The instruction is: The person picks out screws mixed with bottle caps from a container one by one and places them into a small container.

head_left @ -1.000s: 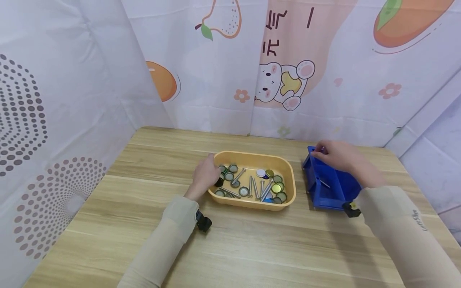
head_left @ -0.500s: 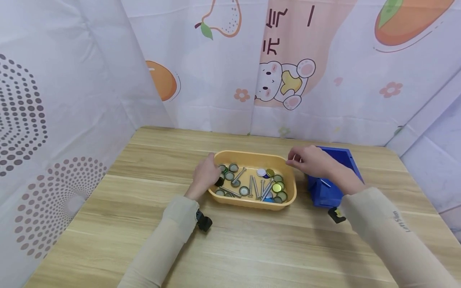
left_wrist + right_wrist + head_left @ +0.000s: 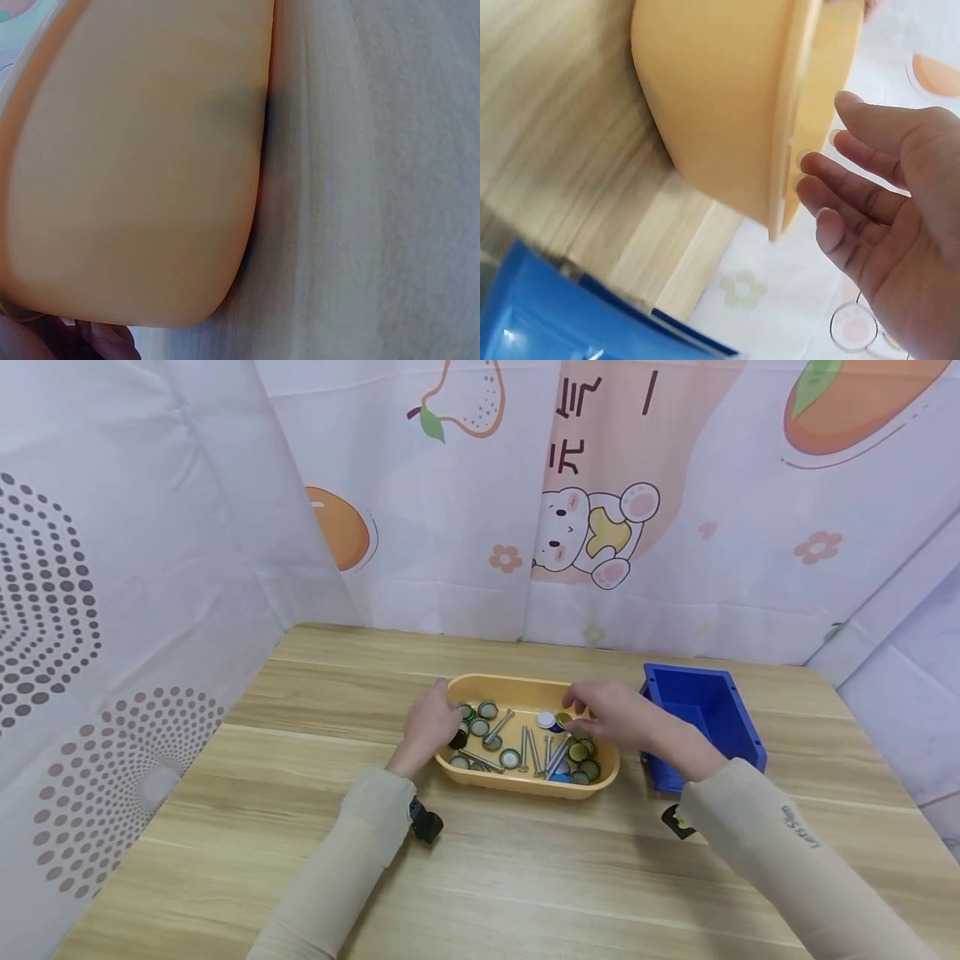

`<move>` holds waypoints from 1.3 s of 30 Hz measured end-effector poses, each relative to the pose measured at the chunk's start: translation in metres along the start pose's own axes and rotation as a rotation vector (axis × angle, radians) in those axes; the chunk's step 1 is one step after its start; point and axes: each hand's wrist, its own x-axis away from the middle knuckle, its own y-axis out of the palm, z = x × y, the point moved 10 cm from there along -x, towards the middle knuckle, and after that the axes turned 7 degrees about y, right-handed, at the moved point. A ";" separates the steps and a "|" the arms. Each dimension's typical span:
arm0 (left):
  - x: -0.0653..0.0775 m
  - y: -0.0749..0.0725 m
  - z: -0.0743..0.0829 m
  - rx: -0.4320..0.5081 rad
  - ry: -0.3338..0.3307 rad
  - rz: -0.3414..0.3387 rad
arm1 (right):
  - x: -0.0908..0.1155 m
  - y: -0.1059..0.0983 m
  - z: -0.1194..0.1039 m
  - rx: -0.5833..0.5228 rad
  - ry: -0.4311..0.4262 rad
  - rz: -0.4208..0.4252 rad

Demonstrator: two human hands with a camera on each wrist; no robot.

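A yellow-orange plastic tray [image 3: 517, 786] sits on the wooden table. Inside lie several bottle caps [image 3: 510, 758], some silver-grey, others gold, white or blue, mixed with several long metal screws [image 3: 498, 727]. My left hand [image 3: 431, 720] grips the tray's left end at the rim; in the left wrist view only bits of its fingers [image 3: 112, 339] show beside the tray wall. Over the tray's right end hovers my right hand [image 3: 617, 713], fingers loosely bent. Thumb and fingertips are apart in the right wrist view, with nothing between them, near the tray rim [image 3: 780, 150].
A blue plastic bin [image 3: 697, 693] with a divider stands just right of the tray, partly behind my right forearm. A printed curtain [image 3: 450, 602] hangs along the table's back edge. Bare wood [image 3: 525, 877] lies in front of the tray.
My right hand has moved left from above the blue bin to over the right end of the tray. My left hand stays at the tray's left rim.
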 end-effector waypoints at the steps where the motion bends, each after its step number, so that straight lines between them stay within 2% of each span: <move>1: 0.000 0.000 0.000 0.001 0.002 0.001 | -0.001 0.003 -0.003 0.000 -0.011 -0.015; 4: 0.000 0.000 0.000 -0.001 0.001 0.000 | -0.001 0.012 -0.010 0.012 -0.047 -0.040; 14: 0.000 0.000 0.000 -0.011 -0.005 -0.002 | 0.000 0.040 -0.014 0.087 -0.072 -0.103; 21: 0.000 0.000 0.000 0.006 -0.003 0.000 | 0.000 0.052 -0.011 0.123 -0.048 -0.133; 28: 0.000 0.000 0.001 0.007 -0.003 -0.001 | -0.002 0.061 -0.011 0.107 -0.022 -0.201; 35: 0.000 0.001 0.001 0.011 -0.004 -0.005 | -0.003 0.064 -0.017 0.100 -0.067 -0.195; 39: 0.000 0.001 0.001 0.015 -0.002 -0.004 | -0.004 0.066 -0.017 0.095 -0.061 -0.201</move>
